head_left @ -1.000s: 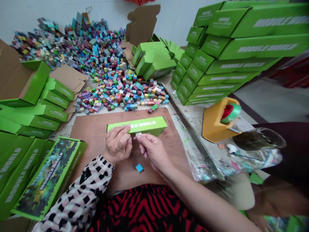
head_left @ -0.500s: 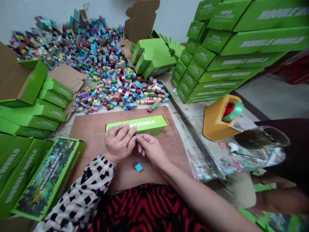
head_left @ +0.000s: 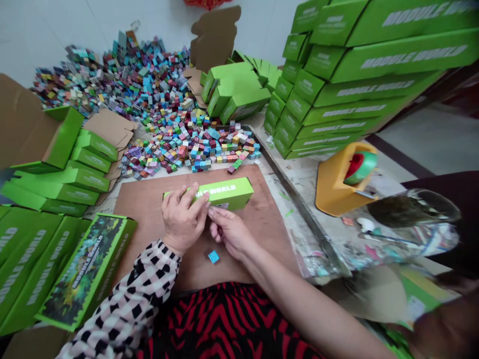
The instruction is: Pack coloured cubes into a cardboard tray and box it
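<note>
A green box [head_left: 234, 192] with white lettering lies on the brown board [head_left: 269, 234]. My left hand [head_left: 182, 217] rests over the box's left part, its fingers bent onto the top and front. Close beside it, my right hand [head_left: 226, 227] is closed in a pinch at the box's front edge, touching or nearly touching the left fingertips. What the right fingers pinch, if anything, is too small to make out. A small blue square block [head_left: 213, 257] lies on the board below my hands.
Colourful small blocks [head_left: 168, 124] are heaped behind the board. Green boxes [head_left: 337, 89] are stacked at the right, more [head_left: 86, 269] at the left. A yellow tape dispenser [head_left: 329, 189] stands near a glass jar [head_left: 411, 209]. Another person's arm [head_left: 445, 329] shows at lower right.
The view has shifted slightly. Both hands remain at the box with small finger changes. At lower right, the other person's arm has moved, and a green box now shows there.
</note>
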The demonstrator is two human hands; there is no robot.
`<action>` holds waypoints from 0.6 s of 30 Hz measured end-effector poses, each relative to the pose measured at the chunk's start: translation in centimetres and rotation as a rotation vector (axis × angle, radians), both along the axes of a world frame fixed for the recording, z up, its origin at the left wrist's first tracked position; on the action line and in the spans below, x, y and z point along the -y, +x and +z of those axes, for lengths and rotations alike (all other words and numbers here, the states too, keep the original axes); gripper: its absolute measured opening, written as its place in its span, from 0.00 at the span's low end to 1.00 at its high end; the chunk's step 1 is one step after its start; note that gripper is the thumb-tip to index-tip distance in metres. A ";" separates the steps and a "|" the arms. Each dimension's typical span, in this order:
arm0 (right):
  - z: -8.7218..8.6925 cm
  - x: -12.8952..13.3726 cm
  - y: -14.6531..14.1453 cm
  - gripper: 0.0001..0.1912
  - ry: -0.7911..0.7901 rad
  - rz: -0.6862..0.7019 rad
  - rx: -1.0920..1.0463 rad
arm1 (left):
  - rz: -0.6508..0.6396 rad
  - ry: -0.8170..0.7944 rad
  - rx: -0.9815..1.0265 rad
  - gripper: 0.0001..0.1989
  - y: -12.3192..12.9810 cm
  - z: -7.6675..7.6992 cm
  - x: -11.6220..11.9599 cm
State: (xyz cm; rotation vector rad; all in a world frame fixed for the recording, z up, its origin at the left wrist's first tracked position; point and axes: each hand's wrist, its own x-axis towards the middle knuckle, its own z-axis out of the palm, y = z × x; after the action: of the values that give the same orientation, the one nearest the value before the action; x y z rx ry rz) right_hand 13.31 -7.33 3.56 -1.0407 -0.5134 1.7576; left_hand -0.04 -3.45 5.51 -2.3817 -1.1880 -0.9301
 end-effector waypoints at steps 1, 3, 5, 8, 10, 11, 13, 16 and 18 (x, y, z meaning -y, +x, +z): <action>0.6 0.2 0.4 0.13 -0.094 0.019 -0.084 | 0.008 0.000 0.001 0.11 0.0 0.0 0.0; 1.6 0.8 1.3 0.09 -0.272 0.018 -0.166 | 0.024 -0.010 -0.010 0.10 0.0 0.1 0.1; 2.4 1.8 1.9 0.09 -0.323 -0.012 -0.096 | 0.031 -0.029 -0.026 0.11 0.0 0.2 0.2; 3.1 3.2 2.1 0.12 0.045 -0.068 0.357 | 0.042 -0.060 -0.049 0.13 0.0 0.4 0.2; 3.3 3.4 1.9 0.13 0.477 -0.126 0.853 | 0.056 -0.081 -0.071 0.16 -0.1 0.5 0.2; 3.3 3.2 1.7 0.14 0.671 -0.152 1.107 | 0.064 -0.092 -0.083 0.17 -0.1 0.6 0.2; 3.0 2.2 1.6 0.17 0.928 -0.153 1.527 | 0.067 -0.124 -0.113 0.20 -0.1 0.7 0.1; 1.8 0.5 1.7 0.22 1.087 -0.045 1.859 | 0.066 -0.171 -0.157 0.24 -0.1 0.7 0.1; 0.8 -0.4 2.0 0.23 1.176 -0.008 1.962 | 0.077 -0.185 -0.172 0.24 -0.1 0.7 0.2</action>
State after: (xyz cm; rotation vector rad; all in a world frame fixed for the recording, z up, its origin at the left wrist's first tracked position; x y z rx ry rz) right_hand 15.31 -6.95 4.39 -1.4021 -2.2194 -0.3702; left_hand -0.11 -3.64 6.24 -2.4790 -1.3382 -0.6002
